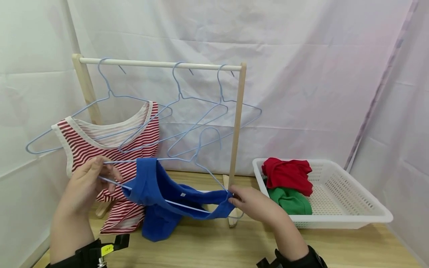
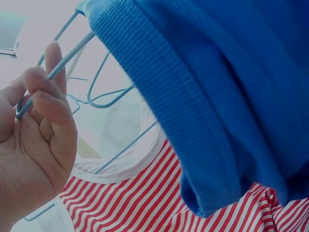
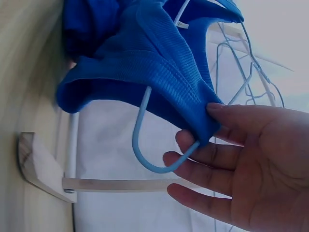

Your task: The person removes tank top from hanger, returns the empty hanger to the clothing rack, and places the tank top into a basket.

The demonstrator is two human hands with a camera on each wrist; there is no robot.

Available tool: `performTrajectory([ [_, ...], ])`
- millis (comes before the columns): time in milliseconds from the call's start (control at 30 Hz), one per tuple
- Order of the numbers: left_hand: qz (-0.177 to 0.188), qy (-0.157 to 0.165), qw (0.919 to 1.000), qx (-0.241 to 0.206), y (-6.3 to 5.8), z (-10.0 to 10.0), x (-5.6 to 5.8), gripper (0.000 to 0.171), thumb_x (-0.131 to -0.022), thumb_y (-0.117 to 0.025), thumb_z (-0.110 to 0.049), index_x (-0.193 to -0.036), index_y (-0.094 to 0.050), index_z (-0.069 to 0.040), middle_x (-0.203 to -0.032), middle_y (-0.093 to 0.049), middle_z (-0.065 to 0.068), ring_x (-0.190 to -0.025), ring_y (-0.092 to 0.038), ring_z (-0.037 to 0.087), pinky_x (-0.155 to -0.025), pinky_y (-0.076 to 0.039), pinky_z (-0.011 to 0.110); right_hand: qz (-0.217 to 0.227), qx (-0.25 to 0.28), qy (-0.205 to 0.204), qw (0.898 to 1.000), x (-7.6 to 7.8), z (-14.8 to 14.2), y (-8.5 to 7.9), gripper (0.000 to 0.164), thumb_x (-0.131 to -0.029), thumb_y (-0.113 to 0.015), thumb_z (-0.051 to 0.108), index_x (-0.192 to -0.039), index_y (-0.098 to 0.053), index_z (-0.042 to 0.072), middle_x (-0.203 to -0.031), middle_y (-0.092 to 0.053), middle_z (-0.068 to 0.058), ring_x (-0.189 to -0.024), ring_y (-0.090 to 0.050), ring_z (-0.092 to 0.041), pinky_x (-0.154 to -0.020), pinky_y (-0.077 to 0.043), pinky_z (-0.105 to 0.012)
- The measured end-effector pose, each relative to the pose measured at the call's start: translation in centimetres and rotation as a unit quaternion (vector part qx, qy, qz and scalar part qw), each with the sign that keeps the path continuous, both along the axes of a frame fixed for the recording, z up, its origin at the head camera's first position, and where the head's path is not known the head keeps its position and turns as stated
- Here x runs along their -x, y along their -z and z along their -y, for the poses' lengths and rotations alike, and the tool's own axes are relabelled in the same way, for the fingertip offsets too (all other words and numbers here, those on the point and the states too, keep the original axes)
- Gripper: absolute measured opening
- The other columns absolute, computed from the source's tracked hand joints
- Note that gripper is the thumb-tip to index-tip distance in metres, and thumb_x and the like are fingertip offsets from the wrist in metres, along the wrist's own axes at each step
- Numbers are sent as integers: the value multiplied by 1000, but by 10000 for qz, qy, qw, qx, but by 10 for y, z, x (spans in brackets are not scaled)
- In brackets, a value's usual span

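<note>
A blue sleeveless top (image 1: pixel 147 182) with ribbed edges hangs on a light-blue wire hanger (image 1: pixel 174 159) held in front of the rack. My left hand (image 1: pixel 89 175) grips the hanger's left end; in the left wrist view the fingers curl round the wire (image 2: pixel 72 52). On the other side my right hand (image 1: pixel 253 201) pinches the top's shoulder strap (image 3: pixel 205 125) between thumb and fingers, over the hanger's wire. The hanger's rounded right end (image 3: pixel 137 140) pokes out past the strap. Behind the left hand hangs a red-and-white striped tank top (image 1: pixel 110 143) on another hanger.
A wooden rack (image 1: pixel 161 64) carries the striped top's hanger and two bare wire hangers (image 1: pixel 180 95). To the right, a white basket (image 1: pixel 348 219) holds a red garment (image 1: pixel 288 175) and a green garment (image 1: pixel 289 201). Everything stands on a wooden table (image 1: pixel 214 247) before white curtains.
</note>
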State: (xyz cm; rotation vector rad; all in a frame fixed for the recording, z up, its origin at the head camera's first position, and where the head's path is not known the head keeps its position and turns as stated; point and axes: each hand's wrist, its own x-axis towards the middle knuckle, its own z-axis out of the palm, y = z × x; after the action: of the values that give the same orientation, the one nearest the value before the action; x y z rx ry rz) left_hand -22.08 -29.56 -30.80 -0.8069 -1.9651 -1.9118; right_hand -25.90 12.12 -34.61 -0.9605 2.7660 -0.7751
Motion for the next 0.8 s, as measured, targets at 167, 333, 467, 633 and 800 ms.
performTrajectory([
  [167, 139, -234, 9979, 591, 0, 4, -5, 28, -99, -21, -11, -88, -43, 3, -81, -63, 10, -59, -57, 32, -56, -53, 31, -169, 350, 348, 9986, -3, -3, -8, 7, -93, -50, 28, -86, -49, 26, -70, -49, 7, -63, -47, -8, -57, -43, -32],
  [333, -4, 233, 9927, 1186, 4, 6, -3, 29, -97, -22, 1, -93, -50, 8, -89, -63, 17, -75, -60, 35, -66, -54, 35, -352, 659, 543, 9957, -7, -6, -14, 7, -92, -52, 27, -97, -55, 31, -83, -56, 13, -76, -51, -5, -69, -46, -33],
  [467, 9, 613, 9875, 1453, 4, -1, 1, 30, -96, -23, 4, -97, -52, 7, -92, -62, 21, -80, -59, 36, -68, -54, 38, -760, 717, 565, 9929, -11, -5, -17, 8, -91, -53, 27, -97, -56, 32, -85, -56, 16, -78, -50, -3, -72, -47, -31],
  [633, 169, 622, 9793, 1919, 0, -14, 4, 28, -97, -27, -1, -104, -54, 1, -94, -63, 17, -85, -59, 32, -69, -53, 40, -1280, 836, 562, 9866, -14, -1, -20, 7, -90, -55, 26, -94, -56, 32, -85, -54, 17, -80, -48, -1, -72, -48, -30],
  [800, 427, 438, 9739, 2184, -1, -29, 6, 23, -97, -35, -10, -109, -54, -3, -95, -64, 13, -89, -58, 29, -72, -52, 40, -1665, 1021, 722, 9781, -17, 2, -21, 8, -91, -54, 26, -96, -56, 31, -91, -51, 16, -83, -47, -1, -71, -48, -30],
])
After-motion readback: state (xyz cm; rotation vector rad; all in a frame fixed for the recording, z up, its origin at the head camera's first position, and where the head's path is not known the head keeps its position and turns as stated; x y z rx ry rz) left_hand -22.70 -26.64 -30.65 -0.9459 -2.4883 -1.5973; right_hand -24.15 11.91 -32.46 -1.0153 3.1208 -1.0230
